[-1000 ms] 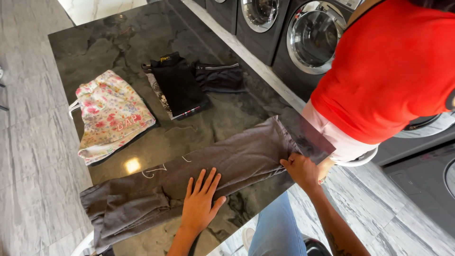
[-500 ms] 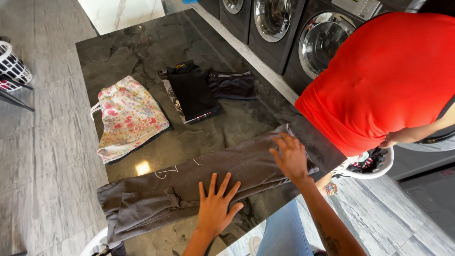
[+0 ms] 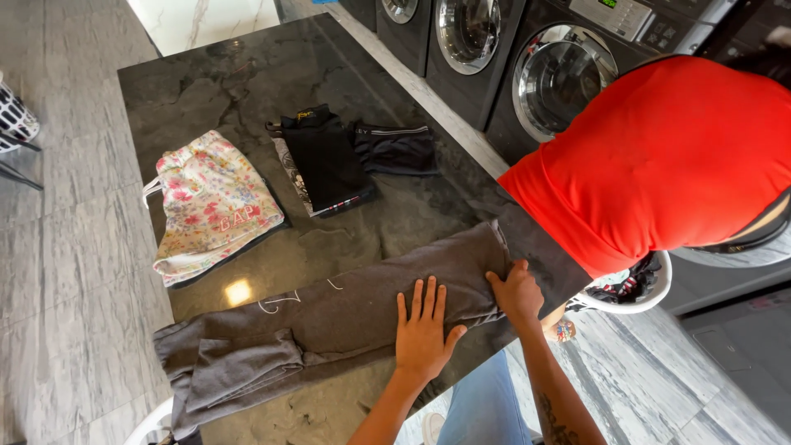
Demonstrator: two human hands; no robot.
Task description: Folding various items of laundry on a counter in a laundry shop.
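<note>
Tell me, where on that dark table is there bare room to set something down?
The far end of the table, beyond the black folded clothes, is bare. A smaller patch lies between those and the grey trousers. The near edge is crowded by trousers and both hands.

Two hands on grey trousers laid across a dark table.

The left hand (image 3: 424, 330) lies flat with fingers (image 3: 428, 297) spread on the grey trousers (image 3: 329, 325); the right hand (image 3: 517, 290) grips the cloth just right of those fingers. Beyond the fingertips lie a black folded garment (image 3: 325, 161) and a dark folded piece (image 3: 400, 148), with a floral folded garment (image 3: 212, 204) up to their left on the table (image 3: 247, 74). A person in a red shirt (image 3: 659, 156) bends by the washing machines (image 3: 552, 74), right of the fingers.
</note>
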